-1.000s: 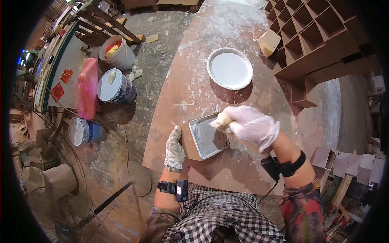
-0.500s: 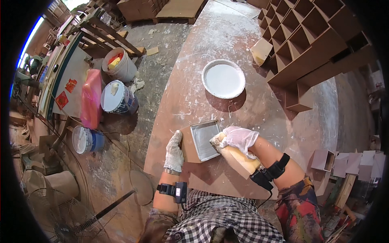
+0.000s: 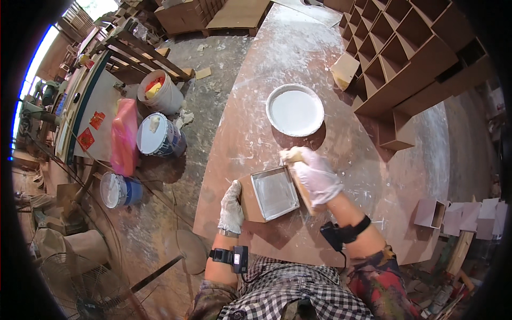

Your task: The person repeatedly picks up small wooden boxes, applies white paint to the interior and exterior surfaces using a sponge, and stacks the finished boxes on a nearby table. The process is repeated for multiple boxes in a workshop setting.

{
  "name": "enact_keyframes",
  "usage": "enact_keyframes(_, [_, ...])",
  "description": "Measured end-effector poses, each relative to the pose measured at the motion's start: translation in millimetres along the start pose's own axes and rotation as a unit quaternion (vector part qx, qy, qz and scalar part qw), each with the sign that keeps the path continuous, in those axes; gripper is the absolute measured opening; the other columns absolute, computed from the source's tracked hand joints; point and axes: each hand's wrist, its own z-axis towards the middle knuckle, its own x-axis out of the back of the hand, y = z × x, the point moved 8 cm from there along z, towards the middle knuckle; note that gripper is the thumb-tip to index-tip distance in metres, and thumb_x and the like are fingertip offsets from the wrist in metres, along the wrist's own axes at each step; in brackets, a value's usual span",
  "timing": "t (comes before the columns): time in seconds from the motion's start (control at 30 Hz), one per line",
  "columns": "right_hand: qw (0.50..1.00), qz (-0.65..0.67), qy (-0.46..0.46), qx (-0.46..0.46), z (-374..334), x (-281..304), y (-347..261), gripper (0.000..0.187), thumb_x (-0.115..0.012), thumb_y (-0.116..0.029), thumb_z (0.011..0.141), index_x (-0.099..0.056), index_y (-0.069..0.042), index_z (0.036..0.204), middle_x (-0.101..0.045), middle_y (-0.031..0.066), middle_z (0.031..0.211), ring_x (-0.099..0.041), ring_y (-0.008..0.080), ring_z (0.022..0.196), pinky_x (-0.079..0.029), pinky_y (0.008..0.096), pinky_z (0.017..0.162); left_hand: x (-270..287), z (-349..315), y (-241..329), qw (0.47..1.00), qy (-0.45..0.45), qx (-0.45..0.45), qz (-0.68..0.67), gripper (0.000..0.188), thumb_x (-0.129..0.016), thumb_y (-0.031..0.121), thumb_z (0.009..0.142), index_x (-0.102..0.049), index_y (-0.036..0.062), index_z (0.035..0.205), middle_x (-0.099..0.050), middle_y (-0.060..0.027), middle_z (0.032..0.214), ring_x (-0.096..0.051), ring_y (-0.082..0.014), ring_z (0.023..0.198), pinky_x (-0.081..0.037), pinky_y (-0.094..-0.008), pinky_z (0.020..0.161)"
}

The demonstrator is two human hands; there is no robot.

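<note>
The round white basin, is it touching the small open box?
Apart. The head view shows it: a strip of white-flecked brown tabletop lies between the round white basin and the small open box.

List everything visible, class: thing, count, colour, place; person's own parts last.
Table: 1, brown, centre
Open box: 1, brown, whitish inside, on table
Block: 1, yellowish, held beside open box
Basin: 1, white, on table
Compartment rack: 1, brown, upper right
Loose chunk: 1, cream, beside rack
Small boxes: several, brownish, lower right
Buckets: 3, white or blue, left
Bag: 1, pink, left
Fan: 1, dark, lower left
Other clutter: uncounted, mixed, edges
Checked garment: 1, black-white, bottom
Forearms: 2, black bands, lower centre
Left hand: 1, white glove, against open box
Right hand: 1, pale glove, gripping block
</note>
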Motion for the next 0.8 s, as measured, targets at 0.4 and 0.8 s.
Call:
enact_keyframes(0.4, [0.974,-0.057,-0.153,-0.159,-72.0,-20.2,55.3,0.037,-0.044,-0.002,0.084,-0.063,0.002,0.115,-0.068,0.0079,0.110,-0.061,0.0153,0.102,-0.045,0.0277,0.094,2.7,-1.2,3.9,0.998,-0.014,-0.031,0.046,0.037,-0.056,0.033,0.096,-0.063,0.0000,0.111,-0.067,-0.0100,0.100,-0.065,-0.0181,0.085,-0.055,-0.0323,0.078])
enact_keyframes(0.8, [0.937,-0.325,-0.069,-0.108,13.5,-22.4,7.5,0.023,-0.054,-0.019,0.080,-0.072,-0.011,0.092,-0.068,0.0221,0.088,-0.065,0.0418,0.084,-0.053,0.0448,0.074,-15.5,-8.9,2.2,0.998,-0.037,-0.022,0.045,0.037,-0.058,0.033,0.095,-0.062,0.0005,0.113,-0.066,-0.0097,0.101,-0.065,-0.0183,0.087,-0.055,-0.0322,0.078])
